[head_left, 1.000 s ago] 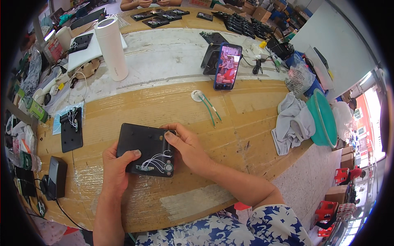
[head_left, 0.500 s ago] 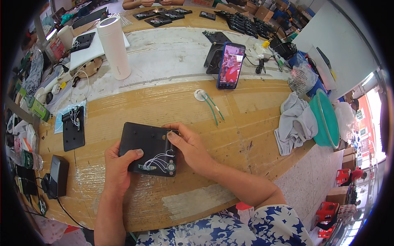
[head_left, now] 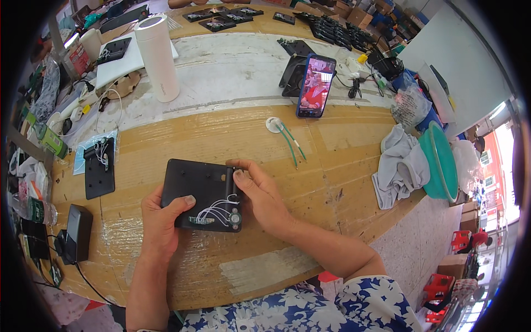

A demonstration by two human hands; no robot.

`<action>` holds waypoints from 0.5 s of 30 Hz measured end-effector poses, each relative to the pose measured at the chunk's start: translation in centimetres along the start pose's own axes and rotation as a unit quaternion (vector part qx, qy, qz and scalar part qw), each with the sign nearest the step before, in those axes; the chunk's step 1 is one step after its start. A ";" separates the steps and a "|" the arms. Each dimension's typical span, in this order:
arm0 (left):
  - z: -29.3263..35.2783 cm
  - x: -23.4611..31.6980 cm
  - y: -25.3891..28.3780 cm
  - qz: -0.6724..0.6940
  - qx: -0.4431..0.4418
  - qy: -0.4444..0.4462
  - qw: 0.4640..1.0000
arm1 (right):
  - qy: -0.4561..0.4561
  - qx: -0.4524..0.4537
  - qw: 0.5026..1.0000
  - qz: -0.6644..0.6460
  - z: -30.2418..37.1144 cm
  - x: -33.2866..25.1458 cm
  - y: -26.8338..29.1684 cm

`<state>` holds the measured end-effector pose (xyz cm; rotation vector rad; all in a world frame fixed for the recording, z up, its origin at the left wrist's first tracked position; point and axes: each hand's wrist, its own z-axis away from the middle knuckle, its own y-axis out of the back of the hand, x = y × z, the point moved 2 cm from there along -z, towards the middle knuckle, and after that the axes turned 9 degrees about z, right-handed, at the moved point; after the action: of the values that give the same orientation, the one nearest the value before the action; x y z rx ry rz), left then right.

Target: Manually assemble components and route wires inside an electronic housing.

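Black panel (head_left: 202, 182) is grasped by left hand (head_left: 161, 220) (left edge) and right hand (head_left: 264, 203) (upper-right corner), toward bench's (head_left: 332, 191) front edge.

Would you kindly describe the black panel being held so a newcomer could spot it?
Start at the brown tabletop and find the person's left hand and right hand above its near edge. Between them is a flat, roughly square black panel with white wires toward its lower right. Unlike the nearest similar panel, lying partly on the blue sheet, this one is held.
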<state>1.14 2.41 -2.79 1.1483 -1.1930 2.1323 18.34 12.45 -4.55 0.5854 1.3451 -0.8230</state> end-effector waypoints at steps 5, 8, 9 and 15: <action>-0.1 0.0 0.3 0.004 0.004 -0.001 1.000 | -0.014 -0.013 1.000 0.004 0.1 -0.6 0.0; -0.1 0.0 0.3 0.000 0.004 0.003 1.000 | -0.030 -0.033 0.999 0.020 0.0 -0.7 0.3; -0.2 0.0 0.3 -0.002 0.003 0.005 1.000 | -0.031 -0.041 0.998 0.020 0.0 -0.7 0.3; -0.2 0.0 0.3 0.000 0.005 0.011 1.000 | -0.024 -0.032 0.999 0.015 -0.1 -0.4 0.2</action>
<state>0.86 2.45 -2.95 1.1255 -1.1733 2.1490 18.43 12.70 -4.22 0.5315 1.3112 -0.7613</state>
